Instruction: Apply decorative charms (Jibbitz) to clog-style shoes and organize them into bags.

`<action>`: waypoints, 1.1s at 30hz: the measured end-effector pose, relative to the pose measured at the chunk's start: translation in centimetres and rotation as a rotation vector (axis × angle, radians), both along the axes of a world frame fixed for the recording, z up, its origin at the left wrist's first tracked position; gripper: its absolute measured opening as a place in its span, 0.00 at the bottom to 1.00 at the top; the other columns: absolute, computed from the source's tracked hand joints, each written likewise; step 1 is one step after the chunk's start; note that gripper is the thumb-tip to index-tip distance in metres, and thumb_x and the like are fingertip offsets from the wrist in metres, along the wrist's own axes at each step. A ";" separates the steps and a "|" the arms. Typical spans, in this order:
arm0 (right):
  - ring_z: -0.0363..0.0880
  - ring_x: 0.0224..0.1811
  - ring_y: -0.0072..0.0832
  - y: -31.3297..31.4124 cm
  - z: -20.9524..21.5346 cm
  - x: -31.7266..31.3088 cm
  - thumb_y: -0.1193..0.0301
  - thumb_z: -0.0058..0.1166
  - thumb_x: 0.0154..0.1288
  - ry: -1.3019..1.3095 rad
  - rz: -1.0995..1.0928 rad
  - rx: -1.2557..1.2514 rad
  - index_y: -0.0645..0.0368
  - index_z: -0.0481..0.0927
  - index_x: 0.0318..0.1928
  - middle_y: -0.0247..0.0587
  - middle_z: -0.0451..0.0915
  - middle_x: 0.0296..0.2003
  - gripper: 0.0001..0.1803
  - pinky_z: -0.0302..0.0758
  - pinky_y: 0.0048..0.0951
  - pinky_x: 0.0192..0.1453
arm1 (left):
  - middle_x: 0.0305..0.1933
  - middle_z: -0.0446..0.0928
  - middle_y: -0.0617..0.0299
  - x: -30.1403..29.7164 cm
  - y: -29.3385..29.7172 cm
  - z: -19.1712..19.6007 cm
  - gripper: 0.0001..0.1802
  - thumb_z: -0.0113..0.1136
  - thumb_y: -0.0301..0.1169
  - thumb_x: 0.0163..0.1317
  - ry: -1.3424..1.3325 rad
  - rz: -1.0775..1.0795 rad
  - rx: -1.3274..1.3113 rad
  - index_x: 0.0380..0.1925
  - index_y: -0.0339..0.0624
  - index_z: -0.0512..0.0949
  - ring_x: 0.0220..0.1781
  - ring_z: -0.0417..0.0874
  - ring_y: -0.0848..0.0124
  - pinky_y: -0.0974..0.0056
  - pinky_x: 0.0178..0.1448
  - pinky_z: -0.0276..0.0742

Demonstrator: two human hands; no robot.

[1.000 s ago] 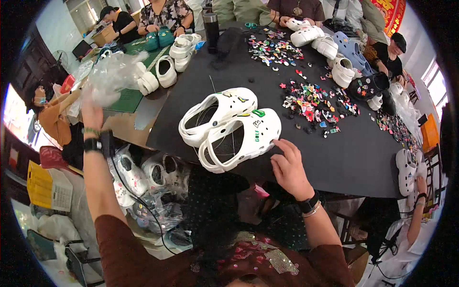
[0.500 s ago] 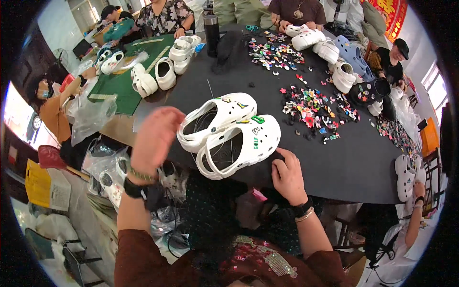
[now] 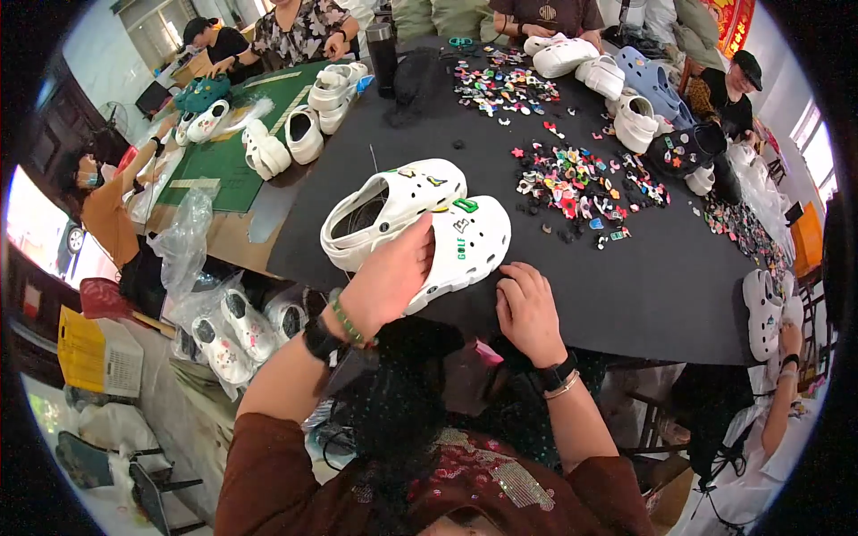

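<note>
Clog of white perforated foam [image 3: 478, 234] meets left hand [image 3: 391, 279] at opening; grip unclear. Right hand [image 3: 529, 308] curls loosely on black tabletop [image 3: 652, 295].

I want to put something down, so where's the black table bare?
The biggest bare patch of black table lies right of the right hand, nearer than the shoe charms. A smaller one lies between the black tumbler and decorated white clogs. It's crowded beyond the charms, where other clogs stand.
</note>
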State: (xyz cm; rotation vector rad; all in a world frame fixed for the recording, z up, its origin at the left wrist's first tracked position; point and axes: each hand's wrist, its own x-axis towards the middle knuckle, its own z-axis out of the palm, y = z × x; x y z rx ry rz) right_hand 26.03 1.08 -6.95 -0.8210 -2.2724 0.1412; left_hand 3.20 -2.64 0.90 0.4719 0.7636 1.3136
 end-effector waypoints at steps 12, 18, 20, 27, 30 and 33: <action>0.74 0.58 0.43 0.0 -0.4 0.0 0.76 0.59 0.56 -0.024 -0.009 -0.002 0.61 0.76 0.41 0.44 0.78 0.49 0.11 0.72 0.42 0.58 | 0.53 0.81 0.50 2.4 0.0 -1.5 0.18 0.51 0.31 0.72 0.187 0.149 0.014 0.53 0.26 0.75 0.51 0.86 0.64 0.60 0.55 0.83; 0.74 0.58 0.43 0.2 -0.4 -0.1 0.76 0.59 0.56 -0.028 -0.006 0.006 0.62 0.76 0.43 0.45 0.77 0.49 0.13 0.72 0.42 0.58 | 0.52 0.82 0.53 3.5 -2.0 -2.4 0.17 0.54 0.30 0.72 0.112 0.225 0.067 0.53 0.26 0.75 0.51 0.84 0.70 0.66 0.54 0.81; 0.74 0.58 0.43 0.2 -0.3 0.0 0.76 0.59 0.56 -0.027 -0.010 0.014 0.62 0.76 0.44 0.45 0.77 0.49 0.13 0.72 0.42 0.58 | 0.52 0.82 0.54 3.5 -2.1 -2.7 0.17 0.54 0.30 0.72 0.111 0.232 0.049 0.53 0.27 0.75 0.50 0.84 0.71 0.67 0.54 0.80; 0.74 0.57 0.43 0.1 -0.5 0.2 0.76 0.59 0.57 -0.017 -0.010 -0.003 0.61 0.77 0.42 0.45 0.77 0.48 0.11 0.72 0.42 0.57 | 0.49 0.82 0.55 3.8 -2.0 -2.5 0.16 0.55 0.29 0.71 0.253 0.286 0.044 0.52 0.26 0.76 0.48 0.84 0.72 0.68 0.51 0.80; 0.75 0.55 0.45 0.3 -0.2 0.2 0.78 0.59 0.57 0.056 0.025 -0.062 0.61 0.76 0.40 0.46 0.78 0.47 0.10 0.73 0.41 0.56 | 0.50 0.82 0.55 3.4 -1.9 -2.6 0.15 0.57 0.26 0.69 0.276 0.234 0.047 0.52 0.27 0.76 0.47 0.85 0.71 0.67 0.51 0.80; 0.76 0.52 0.47 1.7 -0.4 0.8 0.80 0.58 0.57 0.202 0.113 -0.222 0.62 0.75 0.40 0.48 0.78 0.44 0.10 0.74 0.42 0.55 | 0.50 0.82 0.54 3.5 -1.9 -3.0 0.16 0.58 0.24 0.68 0.311 0.237 0.055 0.53 0.26 0.75 0.48 0.85 0.71 0.67 0.52 0.81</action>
